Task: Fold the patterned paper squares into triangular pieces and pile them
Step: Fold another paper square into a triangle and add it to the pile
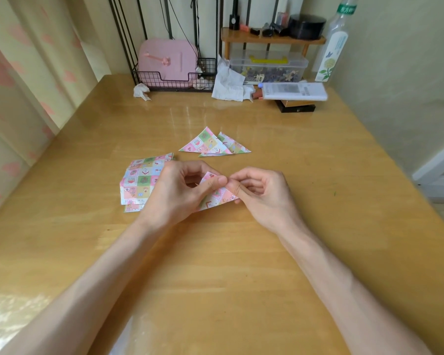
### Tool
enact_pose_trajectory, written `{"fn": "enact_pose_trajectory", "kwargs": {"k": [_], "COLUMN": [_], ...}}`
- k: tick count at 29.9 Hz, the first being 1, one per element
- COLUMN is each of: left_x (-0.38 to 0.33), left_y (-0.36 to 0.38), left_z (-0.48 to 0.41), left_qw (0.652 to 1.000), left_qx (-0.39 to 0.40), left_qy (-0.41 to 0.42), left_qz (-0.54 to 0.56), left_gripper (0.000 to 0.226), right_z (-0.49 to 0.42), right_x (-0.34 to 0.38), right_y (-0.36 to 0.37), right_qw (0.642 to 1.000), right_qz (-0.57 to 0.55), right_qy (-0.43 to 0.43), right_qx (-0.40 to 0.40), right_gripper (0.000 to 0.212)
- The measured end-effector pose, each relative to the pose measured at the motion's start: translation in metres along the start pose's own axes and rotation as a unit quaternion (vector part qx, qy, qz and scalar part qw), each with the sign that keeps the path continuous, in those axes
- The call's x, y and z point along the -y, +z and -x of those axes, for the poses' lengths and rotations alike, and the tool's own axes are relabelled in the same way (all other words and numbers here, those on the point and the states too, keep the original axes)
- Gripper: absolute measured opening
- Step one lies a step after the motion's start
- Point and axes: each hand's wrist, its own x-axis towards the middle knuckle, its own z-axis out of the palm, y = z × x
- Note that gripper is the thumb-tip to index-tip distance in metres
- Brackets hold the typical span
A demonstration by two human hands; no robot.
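- I see a stack of squares [139, 180] lying flat on the table [215, 265]. The paper has little pictures in pink, green and blue boxes.
- Just right of the stack, two hands hold one folded paper [217, 196]. I cannot tell if it touches the table.
- The left hand [180, 185] pinches the folded paper with its thumb and a finger. This hand covers the right edge of the stack.
- The right hand [259, 193] is further right of the stack. Its fingers are curled and they pinch the right side of the same paper. The two hands almost meet at the tips.
- Behind the stack and a bit to the right, some triangles [210, 144] lie on the table, one partly on another. I cannot tell how many.
- Far behind the stack is a wire basket [174, 78] with a crumpled tissue [141, 91] beside it.
- Far behind the stack and off to the right are a clear box [269, 66] and a tall bottle [333, 47].
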Motion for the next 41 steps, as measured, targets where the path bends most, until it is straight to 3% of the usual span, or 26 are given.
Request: {"fn": "enact_pose_trajectory", "kwargs": {"k": [7, 14, 18, 21, 27, 34, 41], "left_x": [-0.001, 0.0, -0.004, -0.006, -0.003, -0.005, -0.006], "left_y": [-0.002, 0.004, 0.002, 0.002, -0.004, -0.008, -0.01], "left_z": [0.0, 0.0, 0.001, 0.003, 0.001, 0.0, 0.001], "left_qw": [1.0, 0.999, 0.995, 0.993, 0.991, 0.981, 0.981], "left_qx": [-0.021, -0.028, 0.035, 0.046, 0.045, 0.057, 0.057], "left_qy": [0.001, -0.014, -0.079, -0.099, -0.118, -0.157, -0.161], "left_qz": [-0.004, 0.011, 0.048, 0.046, 0.054, 0.096, 0.089], "left_gripper": [0.017, 0.013, 0.022, 0.01, 0.017, 0.014, 0.013], "right_z": [0.003, 0.0, 0.001, 0.002, 0.007, 0.005, 0.006], "right_x": [0.008, 0.005, 0.007, 0.006, 0.01, 0.008, 0.006], "right_y": [-0.006, -0.002, -0.009, -0.01, -0.009, -0.01, -0.012], "right_qw": [0.997, 1.0, 0.998, 0.998, 0.994, 0.99, 0.987], "right_qz": [-0.044, -0.016, -0.044, -0.05, -0.1, -0.122, -0.129], "right_qy": [0.015, 0.026, 0.025, 0.022, 0.039, 0.064, 0.1], "right_qx": [0.059, 0.002, -0.038, -0.031, 0.014, -0.021, -0.003], "right_gripper": [0.019, 0.017, 0.019, 0.019, 0.011, 0.011, 0.015]}}
